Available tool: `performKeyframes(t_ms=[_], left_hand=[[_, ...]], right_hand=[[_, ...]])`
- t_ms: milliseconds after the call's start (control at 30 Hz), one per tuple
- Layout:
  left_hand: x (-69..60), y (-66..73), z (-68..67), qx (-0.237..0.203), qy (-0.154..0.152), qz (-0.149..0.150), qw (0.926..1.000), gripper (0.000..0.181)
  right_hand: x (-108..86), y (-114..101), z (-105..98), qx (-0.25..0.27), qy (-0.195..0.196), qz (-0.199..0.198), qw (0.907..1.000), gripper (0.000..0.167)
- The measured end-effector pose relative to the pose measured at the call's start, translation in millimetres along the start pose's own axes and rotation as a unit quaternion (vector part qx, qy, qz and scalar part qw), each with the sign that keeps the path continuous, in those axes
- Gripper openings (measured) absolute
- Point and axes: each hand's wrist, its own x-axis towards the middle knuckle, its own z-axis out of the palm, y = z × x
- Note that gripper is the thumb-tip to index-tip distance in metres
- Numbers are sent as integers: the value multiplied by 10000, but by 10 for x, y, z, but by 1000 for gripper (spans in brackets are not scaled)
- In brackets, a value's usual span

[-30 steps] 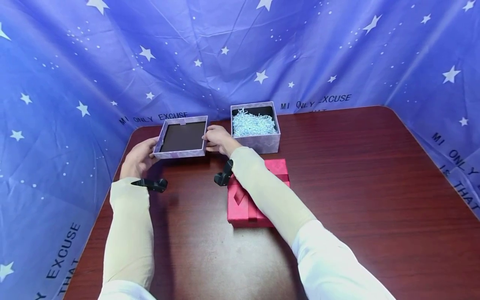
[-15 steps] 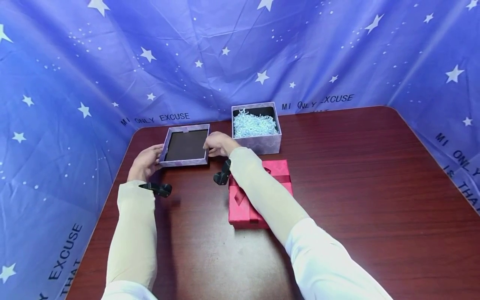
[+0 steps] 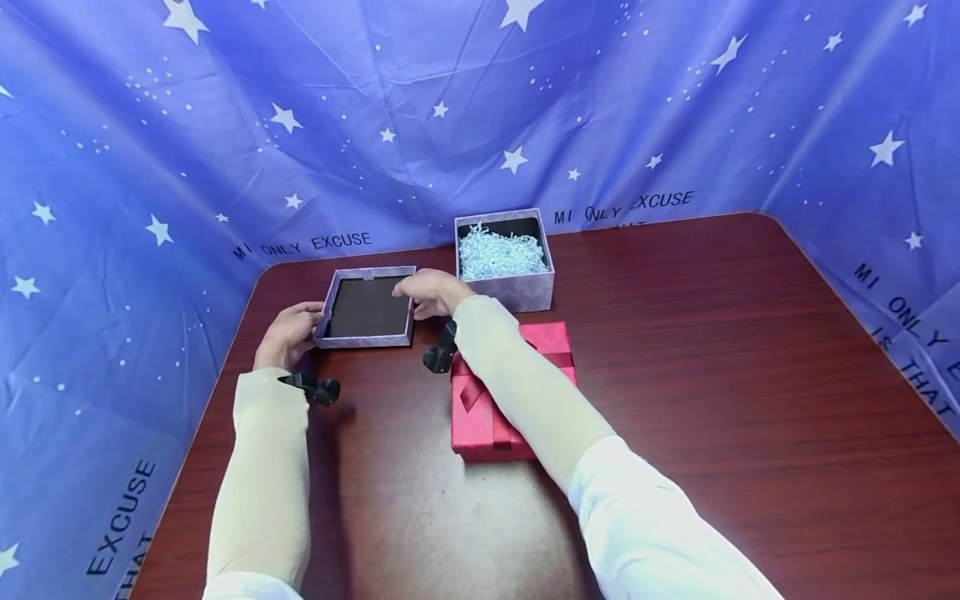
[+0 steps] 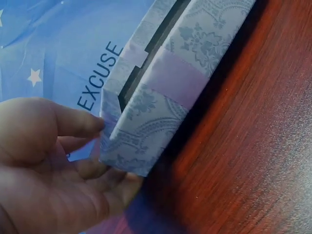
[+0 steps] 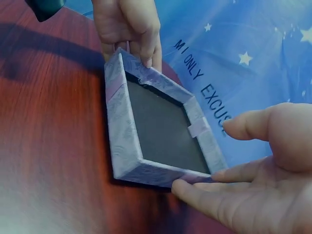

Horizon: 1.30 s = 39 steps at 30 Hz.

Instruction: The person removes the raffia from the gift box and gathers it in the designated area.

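Observation:
A lilac patterned box lid with a black inside lies hollow side up at the back left of the table. My left hand grips its left side; in the left wrist view the thumb is at the rim and the fingers curl under the corner of the lid wall. At the opposite side, my right hand touches the outer wall with fairly straight fingers. The right thumb stands raised, apart from the lid. Part of the lid's right side is hidden by the right hand in the head view.
A lilac box filled with pale blue shredded paper stands at the back, right of the lid. A red gift box with a ribbon lies under the right forearm. Blue star-printed cloth hangs behind the table.
Both hands have brought the lid down and slightly nearer, onto the table. The right thumb has come away from the lid's rim. The lilac and red boxes stay put.

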Motion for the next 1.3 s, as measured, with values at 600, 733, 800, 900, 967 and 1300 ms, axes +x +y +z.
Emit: performKeyframes(t_ms=[600,733,800,900,967,1300], left_hand=[[-58,857,543,956,1588,1151,9759,40],[-26,1046,778,39,229,1118,9935,40],[-23,1122,912,-150,-239,1135,9931,41],[-3,1201,1118,-250,-768,1170,9898,41],[2,1235,1245,-225,-1015,1165,9877,42],[62,1240,1612,431,-1462,875,9844,51]], right_hand=[[-394,-564,-614,-744,470,-2259,9702,31],[-423,-544,-828,-1085,970,-2430,9591,33],[-415,-494,-938,-1345,1183,-2392,9543,35],[-388,-389,-1093,-1820,1484,-2173,9474,40],[-364,-315,-1178,-2108,1629,-1960,9437,44],[-228,-21,-1424,-1940,1356,-429,9707,66]])
